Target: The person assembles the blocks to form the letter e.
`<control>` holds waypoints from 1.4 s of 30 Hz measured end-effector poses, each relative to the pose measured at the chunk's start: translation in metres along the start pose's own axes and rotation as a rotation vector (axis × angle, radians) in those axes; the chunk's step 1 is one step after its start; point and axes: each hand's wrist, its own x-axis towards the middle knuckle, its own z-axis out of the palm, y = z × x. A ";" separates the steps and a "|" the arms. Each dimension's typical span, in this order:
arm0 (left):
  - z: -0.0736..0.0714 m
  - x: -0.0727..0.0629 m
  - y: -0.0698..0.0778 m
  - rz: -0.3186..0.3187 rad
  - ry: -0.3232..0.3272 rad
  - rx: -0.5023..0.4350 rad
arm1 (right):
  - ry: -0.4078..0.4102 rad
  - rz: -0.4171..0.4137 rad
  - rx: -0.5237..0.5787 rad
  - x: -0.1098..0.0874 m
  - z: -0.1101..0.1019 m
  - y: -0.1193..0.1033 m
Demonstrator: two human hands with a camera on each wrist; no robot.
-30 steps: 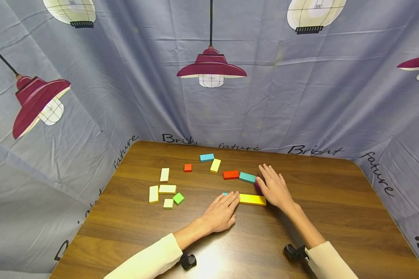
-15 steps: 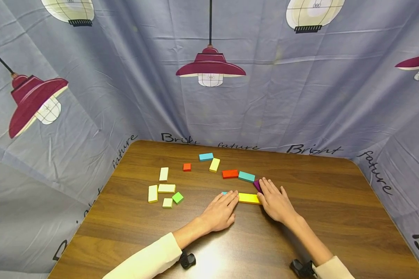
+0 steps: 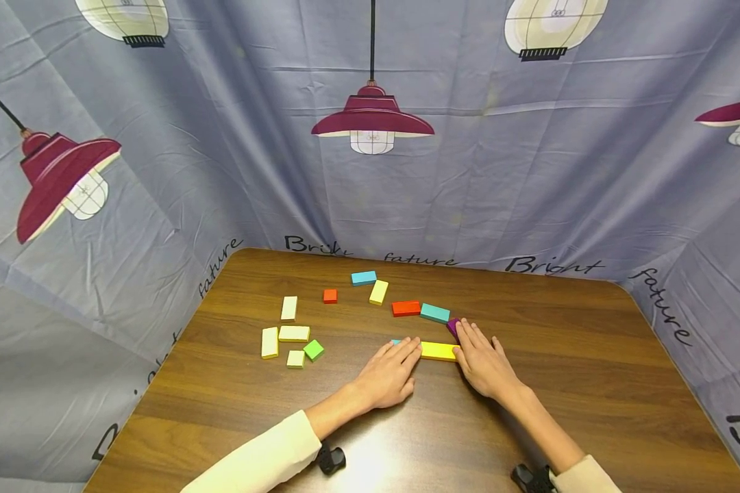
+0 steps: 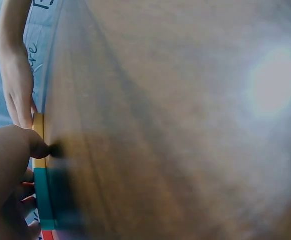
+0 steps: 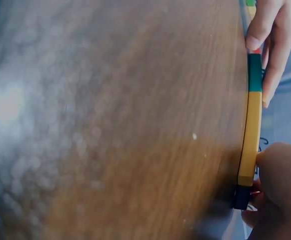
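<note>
My left hand [image 3: 387, 376] lies with straight fingers over a teal block [image 4: 44, 200] in the head view, fingertips at the left end of a long yellow block [image 3: 439, 351]. In the left wrist view its thumb is beside the yellow block. My right hand [image 3: 488, 361] has its fingers extended over a purple block [image 3: 453, 326], which they partly hide. Its thumb is at the yellow block's right end. Seen from the right wrist, a dark block [image 5: 242, 197] meets the yellow block's near end. A teal block [image 3: 435, 313] and a red block [image 3: 406, 308] lie behind.
Toward the back are a blue block [image 3: 364, 278], a pale yellow block [image 3: 379, 292] and a small red block [image 3: 330, 296]. Several pale blocks [image 3: 294, 333] and a green block [image 3: 314, 350] lie on the left. The wooden table [image 3: 567, 342] meets a printed curtain [image 3: 469, 171] behind.
My right hand has moved nearer to me, uncovering part of the purple block and covering the yellow block's right end. The left hand stays in place.
</note>
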 end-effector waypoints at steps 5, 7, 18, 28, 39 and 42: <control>-0.006 0.006 -0.003 0.021 0.002 -0.025 | 0.001 0.012 0.005 -0.001 -0.001 0.000; -0.011 0.009 -0.005 0.021 0.000 -0.072 | -0.002 0.017 0.008 -0.001 -0.001 0.000; -0.010 0.047 -0.067 -0.432 0.376 -0.727 | -0.005 0.010 0.003 0.000 -0.001 0.000; -0.003 0.070 -0.109 -0.689 0.355 -0.795 | -0.002 -0.010 -0.033 -0.001 -0.003 0.000; -0.006 0.088 -0.114 -0.683 0.307 -0.627 | 0.014 -0.041 -0.028 0.000 0.001 0.002; -0.009 0.088 -0.116 -0.677 0.286 -0.621 | 0.013 -0.040 -0.030 0.000 0.002 0.002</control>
